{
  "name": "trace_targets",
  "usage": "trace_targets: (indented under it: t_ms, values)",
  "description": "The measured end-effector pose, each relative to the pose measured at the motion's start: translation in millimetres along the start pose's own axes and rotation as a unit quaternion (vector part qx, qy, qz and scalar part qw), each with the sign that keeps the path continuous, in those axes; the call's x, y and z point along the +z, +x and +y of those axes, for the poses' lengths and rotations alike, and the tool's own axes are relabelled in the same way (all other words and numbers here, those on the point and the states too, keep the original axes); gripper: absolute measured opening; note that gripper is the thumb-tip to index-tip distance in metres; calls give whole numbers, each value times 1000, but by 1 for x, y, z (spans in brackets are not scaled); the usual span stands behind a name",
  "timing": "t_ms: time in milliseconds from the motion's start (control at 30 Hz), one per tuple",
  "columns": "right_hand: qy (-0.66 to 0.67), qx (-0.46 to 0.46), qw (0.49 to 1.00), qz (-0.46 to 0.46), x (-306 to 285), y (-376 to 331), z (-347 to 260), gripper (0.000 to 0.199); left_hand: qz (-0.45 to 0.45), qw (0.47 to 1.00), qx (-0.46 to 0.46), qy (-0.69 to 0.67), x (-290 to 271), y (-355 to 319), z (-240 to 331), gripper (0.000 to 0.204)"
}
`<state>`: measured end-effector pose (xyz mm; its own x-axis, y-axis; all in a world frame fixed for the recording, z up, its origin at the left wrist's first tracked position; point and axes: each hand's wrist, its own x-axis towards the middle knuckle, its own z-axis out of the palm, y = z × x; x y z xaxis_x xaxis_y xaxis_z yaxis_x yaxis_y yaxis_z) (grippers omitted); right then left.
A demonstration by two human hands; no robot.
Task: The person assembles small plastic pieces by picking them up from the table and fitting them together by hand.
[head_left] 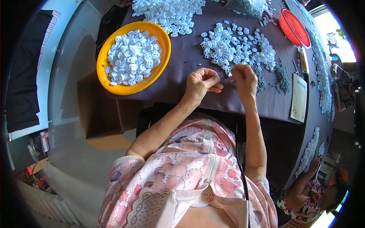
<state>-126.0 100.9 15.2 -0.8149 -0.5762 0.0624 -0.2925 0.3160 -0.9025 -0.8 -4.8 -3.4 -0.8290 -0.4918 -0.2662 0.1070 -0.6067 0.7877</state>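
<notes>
White plastic pieces (228,47) lie heaped on the desk (182,53) just beyond the right fingers (240,69), which are pinched together, hold unclear; the farther left fingers (213,79) pinch a tiny pale thing (219,77).

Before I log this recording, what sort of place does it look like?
Probably a small workshop or home-based assembly spot: heaps of small white pieces lie on a cloth-covered table, an orange-yellow bowl holds many more, and another person is near more pieces at right.
</notes>
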Motion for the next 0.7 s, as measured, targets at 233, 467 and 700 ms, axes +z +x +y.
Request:
trace_targets:
  t_ms: [233, 467, 700]
  values:
    - [322, 66, 944, -10, 17, -30, 9, 12, 21, 999, 26, 25, 6, 0, -4, 10]
    - [331, 59, 942, -1, 19, -32, 7, 13, 21, 998, 31, 44, 8, 1, -3, 10]
    - [316, 43, 948, -3, 20, -32, 6, 12, 22, 997, 37, 69, 9, 2, -3, 8]
